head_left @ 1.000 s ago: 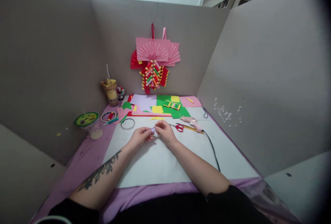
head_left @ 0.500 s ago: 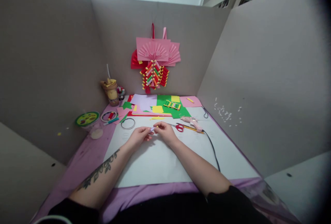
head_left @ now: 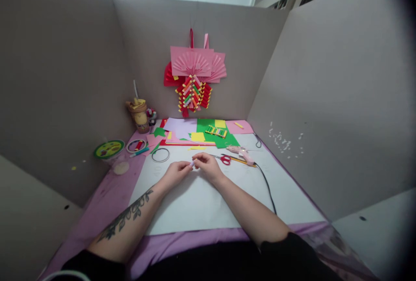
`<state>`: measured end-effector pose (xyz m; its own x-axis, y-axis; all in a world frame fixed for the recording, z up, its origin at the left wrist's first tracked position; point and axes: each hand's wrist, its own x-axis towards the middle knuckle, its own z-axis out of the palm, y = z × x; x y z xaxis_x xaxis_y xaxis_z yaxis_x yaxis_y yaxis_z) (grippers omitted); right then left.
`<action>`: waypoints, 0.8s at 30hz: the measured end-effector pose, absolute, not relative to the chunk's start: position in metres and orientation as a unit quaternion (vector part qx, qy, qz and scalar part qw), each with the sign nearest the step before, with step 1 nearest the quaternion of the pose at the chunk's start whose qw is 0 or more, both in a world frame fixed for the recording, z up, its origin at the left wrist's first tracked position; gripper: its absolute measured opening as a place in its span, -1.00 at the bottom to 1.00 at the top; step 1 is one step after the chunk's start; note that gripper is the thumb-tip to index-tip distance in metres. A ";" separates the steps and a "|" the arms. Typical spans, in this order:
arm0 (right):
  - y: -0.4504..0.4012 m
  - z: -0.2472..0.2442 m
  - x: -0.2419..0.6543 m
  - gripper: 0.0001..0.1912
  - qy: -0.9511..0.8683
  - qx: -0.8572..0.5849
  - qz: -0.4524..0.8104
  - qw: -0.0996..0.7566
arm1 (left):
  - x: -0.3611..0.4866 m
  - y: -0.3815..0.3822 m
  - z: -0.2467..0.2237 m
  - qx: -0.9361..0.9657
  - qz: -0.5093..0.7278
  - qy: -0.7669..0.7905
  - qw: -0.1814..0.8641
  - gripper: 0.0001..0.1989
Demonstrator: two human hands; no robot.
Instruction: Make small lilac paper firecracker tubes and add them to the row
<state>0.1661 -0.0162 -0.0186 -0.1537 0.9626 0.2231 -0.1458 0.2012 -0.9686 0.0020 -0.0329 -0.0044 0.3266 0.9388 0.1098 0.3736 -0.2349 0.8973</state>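
A small pale purple paper roll [head_left: 192,164] is pinched between the fingertips of both hands, above the white sheet [head_left: 201,203]. My left hand [head_left: 177,172] closes on its left end, thumb and fingers together. From the right, my right hand [head_left: 207,165] grips the other end, and its fingers hide part of the roll. Just right of that hand lie red-handled scissors [head_left: 225,159], with pencils [head_left: 238,160] and a pink glue gun [head_left: 247,157] beside them. A ring of tape [head_left: 160,155] rests left of my hands.
Coloured paper [head_left: 180,127] and a row of green and yellow rolls [head_left: 216,132] lie at the back. Paper decorations [head_left: 192,66] hang on the grey wall. At the left stand a cup [head_left: 141,116] and a green-lidded tub [head_left: 109,149]. A black cord [head_left: 268,188] runs at the right.
My left hand has turned slightly, its lower fingers now tucked in. The purple roll is tilted more steeply between the fingertips. My right hand has barely moved.
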 end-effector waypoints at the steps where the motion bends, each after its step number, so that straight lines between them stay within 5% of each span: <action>1: -0.017 -0.018 0.166 -0.83 -0.566 -0.367 0.509 0.535 | 0.002 -0.033 -0.005 0.711 0.347 0.457 0.407 -0.67; 8: -0.023 -0.015 0.163 -0.82 -0.604 -0.367 0.478 0.521 | 0.002 -0.034 -0.001 0.695 0.377 0.435 0.430 -0.73; 13: -0.018 -0.016 0.166 -0.66 -0.564 -0.313 0.552 0.528 | 0.002 -0.035 0.003 0.626 0.376 0.441 0.522 -0.66; 24: -0.019 -0.013 0.170 -0.72 -0.545 -0.266 0.620 0.498 | 0.003 -0.040 0.003 0.520 0.330 0.341 0.710 -0.60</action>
<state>0.1696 -0.0188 -0.0135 -0.3621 0.9074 0.2134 -0.3285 0.0900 -0.9402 0.0029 -0.0404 0.0031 0.5496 0.8234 -0.1411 -0.1137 0.2411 0.9638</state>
